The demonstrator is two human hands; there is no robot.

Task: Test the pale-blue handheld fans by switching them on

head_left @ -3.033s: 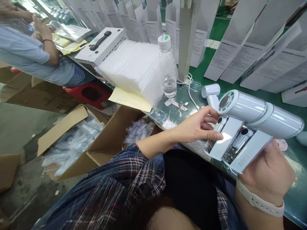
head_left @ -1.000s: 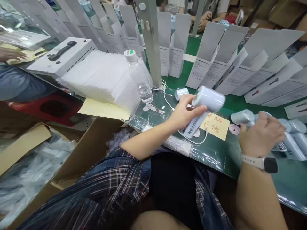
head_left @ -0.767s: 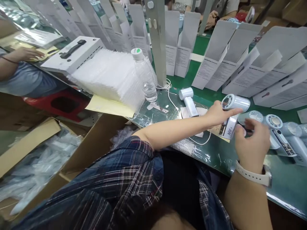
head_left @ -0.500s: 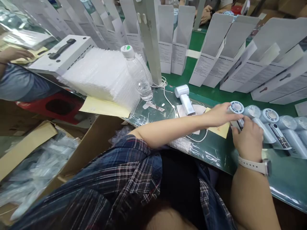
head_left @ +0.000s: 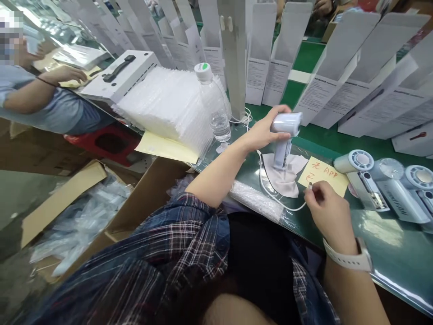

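Observation:
My left hand (head_left: 270, 128) is closed around the head of a pale blue handheld fan (head_left: 287, 126). The fan's handle points down over a crumpled light cloth (head_left: 282, 174) on the bench; whether it touches the cloth I cannot tell. In my right hand (head_left: 326, 212), thumb and fingers pinch the plug end of a white charging cable (head_left: 280, 202). That hand is by the lower edge of a yellow note (head_left: 321, 174) with red handwriting. To its right, several more pale blue handheld fans (head_left: 401, 198) lie in a row, some in clear wrap.
Open white boxes (head_left: 341, 99) line the back. A metal post (head_left: 233, 58), water bottle (head_left: 216, 108) and stacked bubble-wrap sheets (head_left: 169, 104) stand left. A carton (head_left: 77, 225) of plastic wrap is below. A co-worker's arm (head_left: 43, 90) is at far left.
My left hand has left the row of fans and gripped the fan from the cloth, raising it. My right hand has moved left from the row and now pinches the cable. The view has shifted.

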